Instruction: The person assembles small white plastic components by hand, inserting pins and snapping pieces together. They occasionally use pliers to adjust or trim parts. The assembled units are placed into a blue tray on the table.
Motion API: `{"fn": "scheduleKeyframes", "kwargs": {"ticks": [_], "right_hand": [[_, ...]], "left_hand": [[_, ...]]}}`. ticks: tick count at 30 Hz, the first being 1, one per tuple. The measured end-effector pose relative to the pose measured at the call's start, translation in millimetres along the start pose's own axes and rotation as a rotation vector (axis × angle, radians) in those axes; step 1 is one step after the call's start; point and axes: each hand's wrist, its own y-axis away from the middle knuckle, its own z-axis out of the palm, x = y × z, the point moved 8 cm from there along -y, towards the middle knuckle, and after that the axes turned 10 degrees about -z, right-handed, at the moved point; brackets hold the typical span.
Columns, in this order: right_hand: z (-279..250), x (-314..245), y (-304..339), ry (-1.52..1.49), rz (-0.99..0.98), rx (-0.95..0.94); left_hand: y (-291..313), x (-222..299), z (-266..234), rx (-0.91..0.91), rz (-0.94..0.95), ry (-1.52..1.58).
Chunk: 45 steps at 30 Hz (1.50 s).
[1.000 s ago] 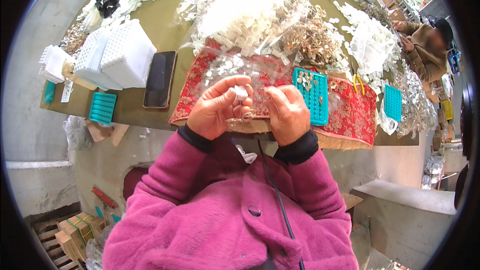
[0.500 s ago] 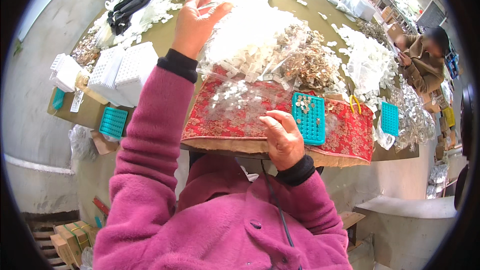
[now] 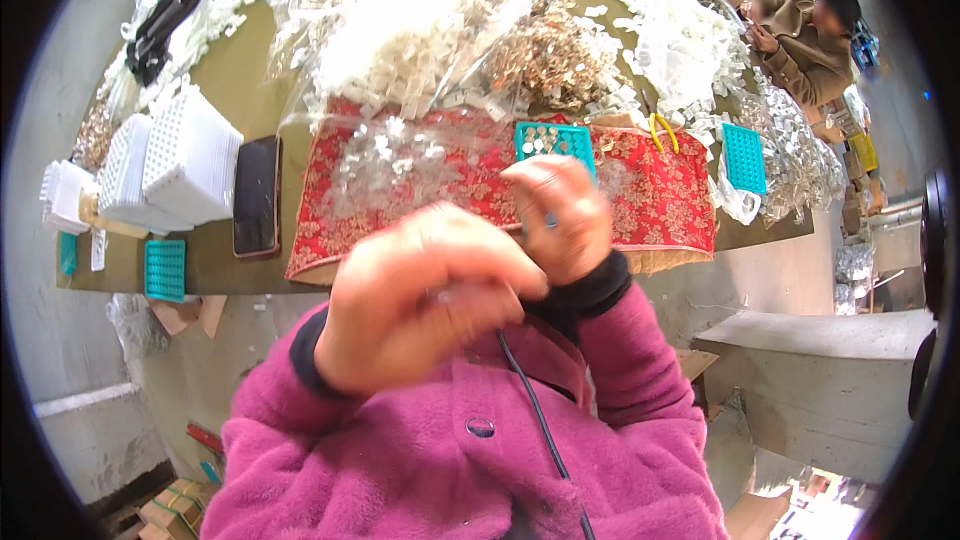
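- Magenta fleece sleeves carry both our hands up close under the camera, in front of our chest and this side of the table edge.
- Our left hand is blurred; its fingers curl inward around something small and pale that glints at the fingertips, but we cannot tell what it is.
- Our right hand sits just beside and slightly above the left, fingers bent and pressed toward the left hand's fingertips; whether it pinches the same small piece we cannot tell.
- Behind the right hand a teal tray with small metal parts in it lies on a red patterned cloth spread over the table.
- A clear plastic bag of small clear pieces lies on the cloth's left part.
- Farther back we see a heap of white plastic parts and a heap of brownish metal parts.
- To the left stand stacks of white trays, with a dark phone just beside them and another teal tray near the table's edge.
- Another person in a brown jacket sits at the far right of the table.
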Motion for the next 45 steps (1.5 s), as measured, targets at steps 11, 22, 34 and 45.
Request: {"fn": "scheduleKeyframes", "kwargs": {"ticks": [11, 22, 34, 45], "right_hand": [[-41, 177, 43, 0.17, 0.497, -0.075], [-63, 144, 21, 0.345, 0.251, 0.14], [7, -17, 13, -0.728, 0.423, -0.277], [29, -29, 32, -0.683, 0.4, -0.124]], "left_hand": [[19, 73, 35, -0.41, 0.444, 0.473], [40, -101, 14, -0.053, -0.608, 0.297], [17, -92, 3, 0.206, -0.167, 0.165], [39, -121, -8, 0.253, -0.394, 0.454]]}}
